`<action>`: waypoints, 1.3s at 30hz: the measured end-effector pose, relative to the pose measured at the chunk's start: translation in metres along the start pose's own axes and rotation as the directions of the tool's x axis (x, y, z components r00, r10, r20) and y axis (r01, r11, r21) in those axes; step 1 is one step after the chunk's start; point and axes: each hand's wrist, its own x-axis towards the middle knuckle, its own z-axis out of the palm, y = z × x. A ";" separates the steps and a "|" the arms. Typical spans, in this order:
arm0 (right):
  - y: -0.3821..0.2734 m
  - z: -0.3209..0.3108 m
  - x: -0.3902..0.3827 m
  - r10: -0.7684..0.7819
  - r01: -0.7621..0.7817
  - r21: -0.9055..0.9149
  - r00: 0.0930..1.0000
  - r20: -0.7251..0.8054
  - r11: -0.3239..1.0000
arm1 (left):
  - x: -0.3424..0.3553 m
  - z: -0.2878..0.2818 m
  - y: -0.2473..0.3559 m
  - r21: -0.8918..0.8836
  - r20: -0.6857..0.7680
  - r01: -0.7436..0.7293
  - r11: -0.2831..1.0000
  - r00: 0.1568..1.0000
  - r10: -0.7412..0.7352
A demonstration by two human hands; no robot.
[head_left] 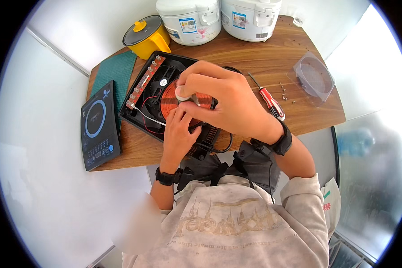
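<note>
Pinched in the right hand is a small white tube, held just above the copper coil of the opened black cooker base. Left hand rests with loosely curled fingers on the coil's near edge, directly below the tube.

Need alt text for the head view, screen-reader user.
Both hands work over the copper coil of an opened induction cooker on a wooden table; the right hand pinches a small white part, the left hand steadies below. A red-handled screwdriver and loose screws lie to the right.
</note>
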 end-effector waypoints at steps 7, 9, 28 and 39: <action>-0.001 0.007 0.003 -0.004 0.006 0.097 1.000 -0.014 0.995 | 0.002 -0.008 -0.009 -0.014 0.014 0.036 0.999 0.999 -0.036; -0.001 0.012 0.002 -0.014 0.016 0.108 1.000 -0.016 0.994 | 0.000 -0.008 -0.010 -0.016 0.035 0.048 0.999 0.998 -0.047; -0.017 -0.009 -0.012 -0.044 0.032 0.117 0.993 0.105 0.993 | 0.003 -0.001 -0.013 -0.025 0.000 0.034 0.999 0.999 -0.034; -0.001 0.000 -0.011 0.047 -0.049 0.150 0.999 0.018 0.988 | 0.006 -0.001 -0.010 -0.024 0.013 0.067 0.997 0.998 -0.067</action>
